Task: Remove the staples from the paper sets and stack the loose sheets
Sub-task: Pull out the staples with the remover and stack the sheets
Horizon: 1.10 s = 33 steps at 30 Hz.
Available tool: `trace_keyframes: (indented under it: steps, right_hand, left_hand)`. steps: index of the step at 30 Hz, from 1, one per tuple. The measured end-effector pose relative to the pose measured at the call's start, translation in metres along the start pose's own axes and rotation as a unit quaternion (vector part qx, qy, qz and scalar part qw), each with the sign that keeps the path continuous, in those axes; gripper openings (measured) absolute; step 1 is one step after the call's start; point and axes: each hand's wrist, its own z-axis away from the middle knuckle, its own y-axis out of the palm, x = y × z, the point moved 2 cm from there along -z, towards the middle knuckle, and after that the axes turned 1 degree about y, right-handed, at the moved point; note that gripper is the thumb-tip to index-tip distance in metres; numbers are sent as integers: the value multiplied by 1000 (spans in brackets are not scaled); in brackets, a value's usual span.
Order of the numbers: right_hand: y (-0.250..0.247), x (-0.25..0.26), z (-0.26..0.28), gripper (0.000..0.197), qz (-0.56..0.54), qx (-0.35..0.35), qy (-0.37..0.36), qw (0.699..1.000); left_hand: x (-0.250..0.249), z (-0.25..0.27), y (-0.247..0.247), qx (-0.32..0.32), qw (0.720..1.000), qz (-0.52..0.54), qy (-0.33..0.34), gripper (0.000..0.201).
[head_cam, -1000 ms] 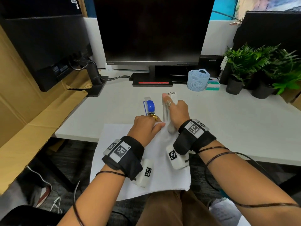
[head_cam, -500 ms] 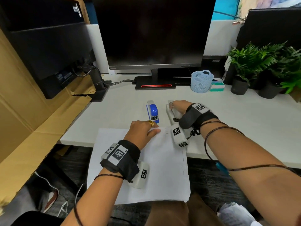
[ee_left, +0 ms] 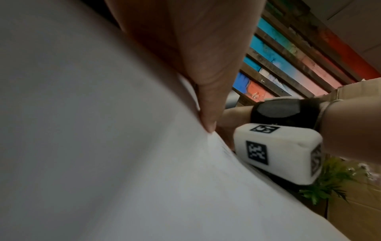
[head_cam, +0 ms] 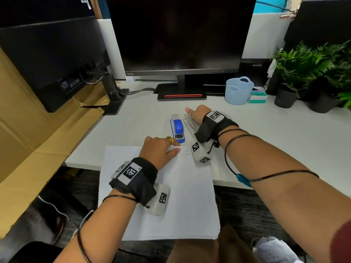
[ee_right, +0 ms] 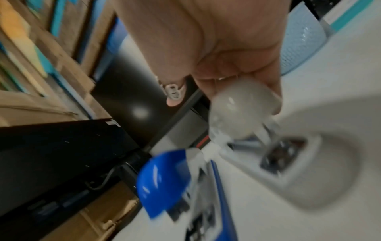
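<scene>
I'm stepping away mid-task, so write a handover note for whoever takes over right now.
Left hand: rests on the paper set near its top right corner; the grip is unclear.
Right hand: holds the white tool, which lies on the desk beside the blue stapler.
The paper set overhangs the desk's near edge.
Done: can't tell. Small marks by the top right corner may be staples or holes.
Left: check that corner and the right edge, pull any staples, then stack the sheets. No loose stack is visible yet.
</scene>
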Motion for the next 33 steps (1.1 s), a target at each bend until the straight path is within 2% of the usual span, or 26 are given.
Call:
trace_keyframes:
  steps: [3,5,6,7,8,10,12,15,17,19,22,24,27,30,33]
  right_hand:
    - [-20,-3,8,54,-106,-91,-23,990]
    - [-31,-11,32,35,-160,-176,-99,966]
    - [-33,-18,47,26,-188,-191,-131,954]
    - [-30,-24,61,21,-209,-178,-156,949]
    - [-25,-31,75,19,-221,-136,-169,951]
    - [-10,-43,92,26,-204,-40,-155,966]
    - [2,-55,100,32,-189,-22,-152,970]
    - [10,-69,109,22,-254,-98,-163,948]
    - [15,-76,115,18,-318,-149,-184,918]
    - [22,-81,124,18,-354,-201,-208,889]
    - [29,-88,138,25,-387,-261,-237,852]
    - [31,-94,146,29,-370,-308,-282,830]
    - [36,-103,159,34,-326,-375,-347,795]
    - [40,-107,177,32,-268,-443,-369,772]
    - [44,-114,188,33,-226,-480,-383,756]
  left_hand:
    - [5,1,1,-5,1000,17,-2,34]
    - [4,1,-1,-13,1000,27,1,34]
    - [1,1,-2,-22,999,24,5,32]
    - [-2,1,-4,-34,999,12,11,31]
    - [-6,0,-7,-47,999,-8,17,32]
    - [-14,-2,-12,-80,996,-35,26,35]
    - [-22,-3,-18,-122,991,-35,32,41]
    - [-35,-1,-25,-162,984,-50,55,40]
    - [-42,-1,-27,-148,983,-55,89,36]
    - [-50,1,-26,-126,984,-66,105,42]
    - [-61,9,-24,-201,970,-2,137,35]
    - [-68,16,-22,-255,951,33,172,27]
    - [-75,23,-18,-289,928,110,209,19]
    - [-76,28,-16,-292,906,197,235,14]
    - [-79,33,-12,-300,886,218,280,16]
